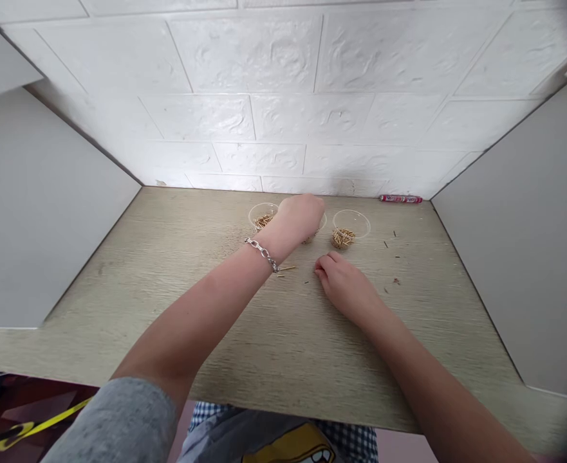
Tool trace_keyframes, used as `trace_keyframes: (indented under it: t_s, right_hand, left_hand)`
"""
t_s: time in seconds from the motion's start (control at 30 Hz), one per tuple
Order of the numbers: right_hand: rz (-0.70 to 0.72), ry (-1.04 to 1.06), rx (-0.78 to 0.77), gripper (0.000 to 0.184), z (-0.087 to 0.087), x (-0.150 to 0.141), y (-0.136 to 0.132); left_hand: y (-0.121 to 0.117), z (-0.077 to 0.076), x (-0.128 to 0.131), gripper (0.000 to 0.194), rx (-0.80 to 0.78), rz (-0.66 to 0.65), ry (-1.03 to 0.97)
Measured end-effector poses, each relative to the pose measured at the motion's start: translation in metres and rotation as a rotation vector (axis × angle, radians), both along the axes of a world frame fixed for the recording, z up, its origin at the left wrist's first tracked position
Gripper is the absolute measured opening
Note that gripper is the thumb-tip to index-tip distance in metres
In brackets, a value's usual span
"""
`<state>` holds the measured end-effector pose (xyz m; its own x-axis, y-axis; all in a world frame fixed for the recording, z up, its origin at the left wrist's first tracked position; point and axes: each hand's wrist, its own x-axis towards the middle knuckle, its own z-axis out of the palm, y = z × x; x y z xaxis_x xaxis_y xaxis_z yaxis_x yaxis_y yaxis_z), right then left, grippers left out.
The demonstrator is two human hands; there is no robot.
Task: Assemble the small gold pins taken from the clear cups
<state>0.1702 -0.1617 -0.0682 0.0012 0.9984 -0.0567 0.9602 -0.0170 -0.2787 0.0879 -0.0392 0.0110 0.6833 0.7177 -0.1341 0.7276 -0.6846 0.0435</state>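
My left hand [303, 215] is bent over the middle clear plastic cup [324, 222], and its fingers are hidden behind the back of the hand. My right hand [343, 280] rests on the table with its fingertips pinched together; anything between them is too small to make out. Just behind it stands the right-hand clear cup [366, 226] with small gold-coloured metal pins [343, 238] in it. The left-hand clear cup [251, 214], partly covered by my left hand, also contains gold pins [262, 221]. Longer thin gold sticks [287, 267] lie between my hands.
A pink and red wrapped tube [401, 199] lies against the white brick-patterned wall [283, 116]. Several dark slivers [386, 245] and a small brown scrap [396, 281] are scattered at right. White panels [46, 206] enclose both sides of the wooden table [273, 360].
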Motion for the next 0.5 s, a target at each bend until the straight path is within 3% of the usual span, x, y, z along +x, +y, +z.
trace_keyframes:
  t_s: [0.3, 0.43, 0.5]
  right_hand:
    - [-0.004, 0.007, 0.004, 0.02, 0.0, 0.0, 0.001]
    - [-0.008, 0.037, 0.0, 0.015, 0.001, 0.0, 0.002]
    - [-0.006, 0.025, 0.006, 0.016, 0.001, 0.0, 0.002]
  left_hand:
    - [-0.007, 0.006, -0.008, 0.026, 0.058, 0.002, -0.093]
    - [-0.028, 0.016, -0.029, 0.026, 0.096, 0.04, -0.311]
    - [-0.043, 0.019, -0.044, 0.025, 0.035, 0.032, -0.464]
